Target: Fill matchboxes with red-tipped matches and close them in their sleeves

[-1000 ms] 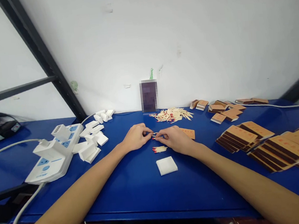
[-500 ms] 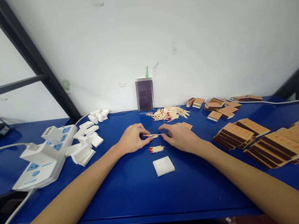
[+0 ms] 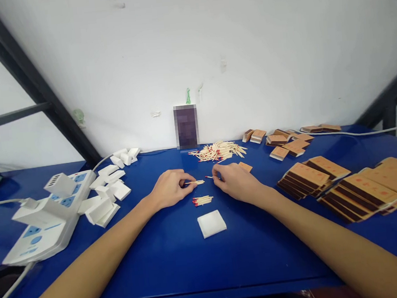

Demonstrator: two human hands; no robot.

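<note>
My left hand (image 3: 171, 188) pinches a few matches (image 3: 198, 182), their pale ends pointing right. Facing it, my right hand (image 3: 236, 182) has its fingertips closed on a single match (image 3: 208, 177) whose red head points left. Below the hands a small row of red-headed matches (image 3: 203, 200) lies on the blue table. Nearer the front is a white tray-like piece (image 3: 212, 223). Behind the hands spreads a loose heap of matches (image 3: 220, 151). An orange piece (image 3: 245, 167) shows just behind my right hand.
White small boxes (image 3: 106, 193) lie scattered at the left beside a power strip (image 3: 47, 224) with plugs and cables. On the right are fanned stacks of orange-brown matchbox sleeves (image 3: 367, 189), with more boxes (image 3: 289, 141) behind. A pixelated dark rectangle (image 3: 186, 126) stands at the wall.
My right hand has drawn away from the matches in my left hand, and a red-headed match now shows at its fingertips. The whole view has shifted slightly.
</note>
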